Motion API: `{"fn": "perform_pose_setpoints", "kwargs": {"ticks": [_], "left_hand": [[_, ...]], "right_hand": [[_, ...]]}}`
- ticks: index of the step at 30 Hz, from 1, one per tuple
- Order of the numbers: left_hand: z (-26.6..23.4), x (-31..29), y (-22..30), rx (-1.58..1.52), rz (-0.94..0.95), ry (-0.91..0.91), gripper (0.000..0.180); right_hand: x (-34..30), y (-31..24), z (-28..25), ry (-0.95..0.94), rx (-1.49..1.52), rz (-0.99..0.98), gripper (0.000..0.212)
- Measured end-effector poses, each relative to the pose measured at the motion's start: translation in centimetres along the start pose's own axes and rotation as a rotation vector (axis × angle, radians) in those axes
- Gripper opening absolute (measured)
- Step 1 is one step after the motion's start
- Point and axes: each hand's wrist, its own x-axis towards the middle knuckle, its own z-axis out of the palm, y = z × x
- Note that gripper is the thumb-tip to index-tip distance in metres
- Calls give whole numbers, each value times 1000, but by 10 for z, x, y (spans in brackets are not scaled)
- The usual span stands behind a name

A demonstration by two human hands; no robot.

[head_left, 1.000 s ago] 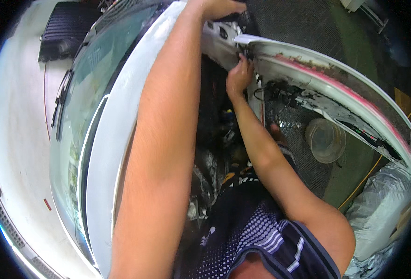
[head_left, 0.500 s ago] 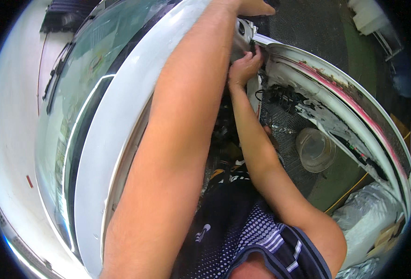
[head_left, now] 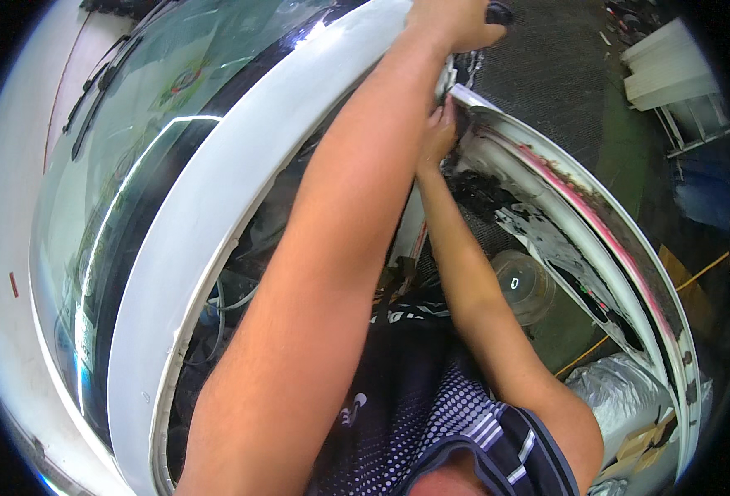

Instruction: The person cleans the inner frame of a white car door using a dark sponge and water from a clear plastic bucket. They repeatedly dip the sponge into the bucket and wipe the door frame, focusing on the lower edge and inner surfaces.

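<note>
My left hand (head_left: 458, 23) is raised at the top edge, beyond the white pillar (head_left: 208, 190) beside the windshield. Its fingers curl at a small dark object (head_left: 498, 12) next to the thumb; the top of the hand is cut off. Lower down, my right hand (head_left: 438, 139) reaches up to the far end of an open white vehicle door (head_left: 584, 198), close to where it meets the body. Its fingers look bent around something there, partly hidden behind my left forearm. The door's inner side is bare, with dark tangled parts and a pink-red streak along it.
The windshield (head_left: 146, 149) with its wipers curves away on the left. Below the door stands a clear plastic bucket (head_left: 526, 289) on the floor. A silver plastic-wrapped bundle (head_left: 617, 384) lies at lower right, near a yellow cord (head_left: 702, 271). White panels (head_left: 671, 70) stand far right.
The view has shifted, so the pillar and door sit differently in the picture. The dark object now shows beside my left thumb. My right hand is more covered by the left forearm.
</note>
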Motion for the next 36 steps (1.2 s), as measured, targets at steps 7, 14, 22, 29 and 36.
{"fn": "perform_pose_setpoints", "kwargs": {"ticks": [7, 14, 22, 29, 36], "left_hand": [[27, -84, 8, -608, 21, 429, 35], [62, -295, -5, -1000, -634, 189, 30], [109, -477, 8, -1164, -1182, 479, 22], [124, -529, 33, -1242, -1265, 672, 22], [136, -572, 27, -1216, -1178, 688, 35]], "right_hand": [[-22, -4, -49, -311, 220, 236, 45], [-53, 55, -106, -657, 268, 322, 40], [-51, 105, -185, -841, 212, 394, 30], [-20, 126, -243, -912, 79, 407, 29], [-21, 93, -284, -792, 39, 399, 31]]}}
